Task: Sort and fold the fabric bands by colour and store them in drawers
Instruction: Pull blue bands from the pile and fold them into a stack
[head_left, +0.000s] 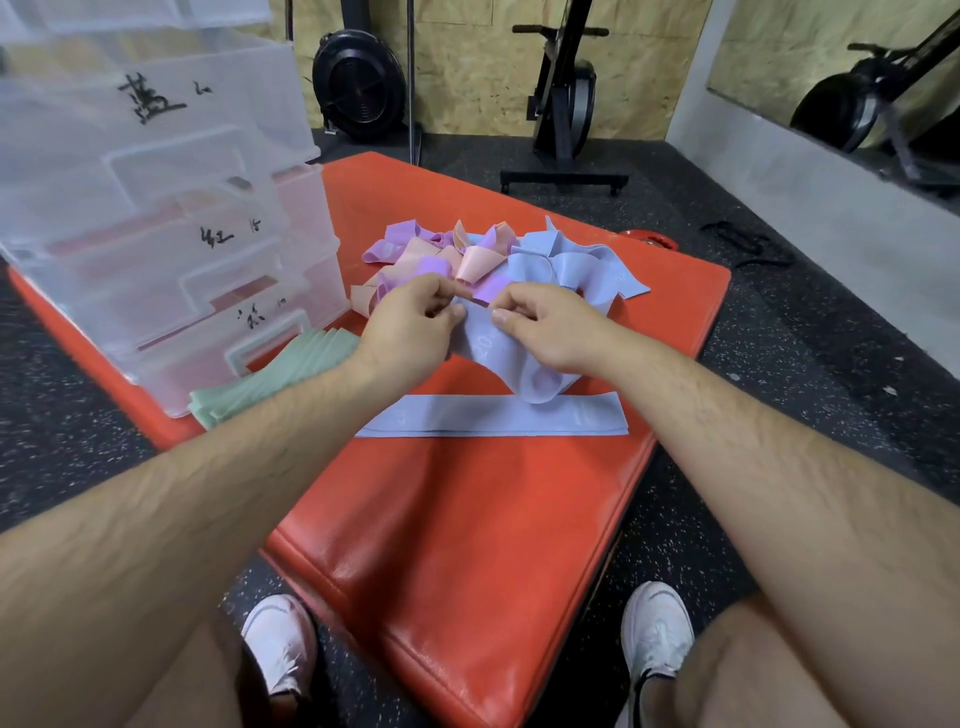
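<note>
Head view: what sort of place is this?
Most likely a gym or fitness studio: a black upright exercise machine at the back, a speckled black rubber floor, and a padded orange vinyl mat.

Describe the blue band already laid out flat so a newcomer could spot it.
Start at the red mat. On it, nearer the person than the pile of bands, lies the flat blue band. Unlike the crumpled blue band pinched by the left hand and right hand, it lies straight, a long strip.
</note>
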